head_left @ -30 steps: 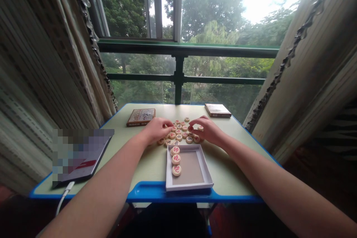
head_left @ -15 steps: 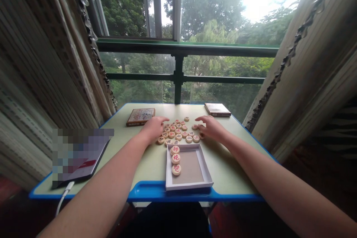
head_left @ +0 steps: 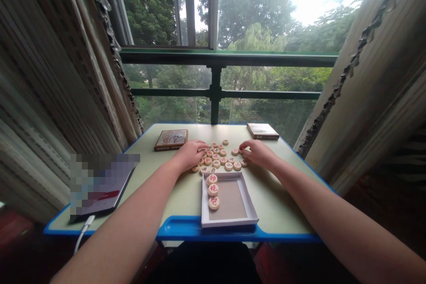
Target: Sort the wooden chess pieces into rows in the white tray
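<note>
Round wooden Chinese chess pieces (head_left: 216, 157) with red or black characters lie in a loose cluster mid-table. My left hand (head_left: 190, 156) rests at the cluster's left side, fingers stretched over the nearest pieces; its thumb is hard to see. At the right side, the fingertips of my right hand (head_left: 254, 151) close on a chess piece (head_left: 240, 150), partly hidden by the fingers. Nearer me, a shallow white box tray (head_left: 252, 204) holds a column of red-marked pieces along its left wall, with the piece marked 帅 (head_left: 212, 179) at the far end.
A decorated box (head_left: 171, 140) lies at the back left, another flat box (head_left: 262, 131) at the back right. A partly blurred dark device (head_left: 109, 199) with a white cable (head_left: 87, 224) sits at the left edge. The table has a blue rim (head_left: 286, 236); windows and curtains surround it.
My right hand's fingers, spread apart before, have drawn together on a chess piece. My left hand's fingers have reached further over the left pieces. The whole view has shifted slightly.
</note>
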The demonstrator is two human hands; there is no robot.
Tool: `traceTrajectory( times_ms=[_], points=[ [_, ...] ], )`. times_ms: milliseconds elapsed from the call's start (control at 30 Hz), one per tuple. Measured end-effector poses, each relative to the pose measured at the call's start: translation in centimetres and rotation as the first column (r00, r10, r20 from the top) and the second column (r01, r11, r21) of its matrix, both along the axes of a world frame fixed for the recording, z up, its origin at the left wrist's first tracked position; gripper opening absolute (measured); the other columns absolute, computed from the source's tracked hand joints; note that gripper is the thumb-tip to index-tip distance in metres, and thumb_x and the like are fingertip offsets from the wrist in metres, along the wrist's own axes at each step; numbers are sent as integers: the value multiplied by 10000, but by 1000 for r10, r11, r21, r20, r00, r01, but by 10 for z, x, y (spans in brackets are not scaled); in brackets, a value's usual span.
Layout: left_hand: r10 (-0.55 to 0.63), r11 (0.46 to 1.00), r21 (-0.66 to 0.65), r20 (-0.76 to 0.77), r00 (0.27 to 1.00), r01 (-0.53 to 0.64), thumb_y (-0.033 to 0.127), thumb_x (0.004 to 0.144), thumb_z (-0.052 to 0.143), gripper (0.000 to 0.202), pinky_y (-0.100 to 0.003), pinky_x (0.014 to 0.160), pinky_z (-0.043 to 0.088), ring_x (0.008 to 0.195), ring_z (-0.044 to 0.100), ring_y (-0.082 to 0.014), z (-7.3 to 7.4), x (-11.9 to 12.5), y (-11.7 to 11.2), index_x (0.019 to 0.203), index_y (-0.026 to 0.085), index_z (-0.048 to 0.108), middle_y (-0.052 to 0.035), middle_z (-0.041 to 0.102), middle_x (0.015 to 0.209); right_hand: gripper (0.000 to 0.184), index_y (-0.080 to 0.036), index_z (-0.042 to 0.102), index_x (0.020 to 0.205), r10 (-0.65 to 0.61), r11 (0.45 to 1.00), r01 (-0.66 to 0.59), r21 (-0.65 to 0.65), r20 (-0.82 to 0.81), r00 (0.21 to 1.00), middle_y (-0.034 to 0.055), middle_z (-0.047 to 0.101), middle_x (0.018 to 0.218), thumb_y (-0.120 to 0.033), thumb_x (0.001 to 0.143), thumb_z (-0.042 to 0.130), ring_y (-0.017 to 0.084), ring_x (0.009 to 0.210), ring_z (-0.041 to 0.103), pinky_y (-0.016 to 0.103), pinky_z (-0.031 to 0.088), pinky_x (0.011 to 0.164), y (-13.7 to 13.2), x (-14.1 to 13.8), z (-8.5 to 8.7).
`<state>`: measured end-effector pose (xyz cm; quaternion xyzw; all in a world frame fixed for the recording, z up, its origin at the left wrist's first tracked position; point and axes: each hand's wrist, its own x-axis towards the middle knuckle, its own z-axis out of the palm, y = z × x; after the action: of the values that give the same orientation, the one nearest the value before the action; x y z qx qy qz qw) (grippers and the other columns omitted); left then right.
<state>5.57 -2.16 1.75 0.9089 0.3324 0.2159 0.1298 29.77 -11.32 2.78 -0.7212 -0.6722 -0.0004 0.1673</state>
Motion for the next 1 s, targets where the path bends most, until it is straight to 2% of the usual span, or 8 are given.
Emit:
traceTrajectory(
  times_ms=[67, 200, 367, 533, 667, 833, 900, 1000],
  points=[
    [-59, 998, -20, -15, 998, 59, 277, 810, 463, 341, -300, 973, 413, 1075, 571, -216, 0, 1, -1, 1037, 160, 689, -85, 624, 1175, 231, -178, 700, 921, 0, 1000, 0, -5, 4, 1000, 79, 694, 986, -263, 792, 529, 211, 895, 624, 276, 445, 776, 0, -1, 0],
    [-78, 996, -37, -26, 997, 77, 344, 809, 477, 327, -310, 912, 448, 995, 601, -222, -1, 1, 0, 966, 174, 709, -73, 671, 1073, 224, -189, 699, 923, 3, 1000, -3, -7, 7, 1000, 67, 696, 984, -247, 784, 533, 201, 894, 622, 260, 441, 772, 1, -2, -1],
    [-43, 999, -16, -39, 998, 43, 357, 834, 456, 322, -321, 856, 454, 925, 609, -222, -1, 1, 2, 948, 172, 694, -79, 683, 1012, 223, -188, 703, 921, -6, 1000, 5, -11, -52, 999, 64, 698, 987, -268, 779, 552, 202, 900, 626, 261, 448, 773, 1, -2, -2],
    [21, 1000, -16, -46, 999, -22, 307, 805, 514, 245, -307, 826, 460, 896, 615, -217, -1, 2, 1, 902, 178, 697, -71, 690, 971, 276, -179, 690, 964, -39, 999, 40, 8, -70, 997, 71, 699, 977, -343, 774, 576, 197, 828, 637, 262, 457, 694, -1, -2, -1],
    [49, 999, -6, -47, 998, -50, 250, 804, 502, 231, -315, 851, 456, 918, 614, -221, -1, 0, 1, 894, 174, 701, -73, 691, 978, 241, -179, 695, 896, -7, 1000, 8, 8, -45, 999, 67, 699, 938, -344, 775, 567, 185, 778, 630, 258, 447, 665, 0, -2, -2],
    [41, 999, 25, 66, 997, -43, 227, 799, 491, 251, -325, 900, 441, 975, 599, -220, 3, 4, -5, 923, 160, 699, -85, 683, 1013, 179, -182, 685, 846, 29, 988, -26, 149, -15, 999, 65, 693, 889, -293, 772, 564, 190, 779, 614, 279, 455, 683, -2, -6, 1],
    [35, 999, -31, 200, 979, -29, 271, 781, 533, 241, -319, 865, 461, 954, 603, -216, 7, 8, -11, 909, 156, 701, -85, 687, 995, 165, -186, 675, 862, 84, 960, -84, 265, 12, 996, 66, 690, 881, -264, 778, 556, 204, 801, 604, 311, 464, 713, -6, -11, 4],
    [34, 946, -312, 361, 932, 87, 379, 736, 612, 317, -293, 725, 498, 822, 629, -198, 14, 10, -21, 921, 136, 699, -89, 704, 910, 197, -191, 642, 955, 292, 863, -290, 414, 62, 954, 59, 688, 904, -210, 776, 564, 209, 840, 590, 340, 478, 753, -13, -25, 7]
  ],
)
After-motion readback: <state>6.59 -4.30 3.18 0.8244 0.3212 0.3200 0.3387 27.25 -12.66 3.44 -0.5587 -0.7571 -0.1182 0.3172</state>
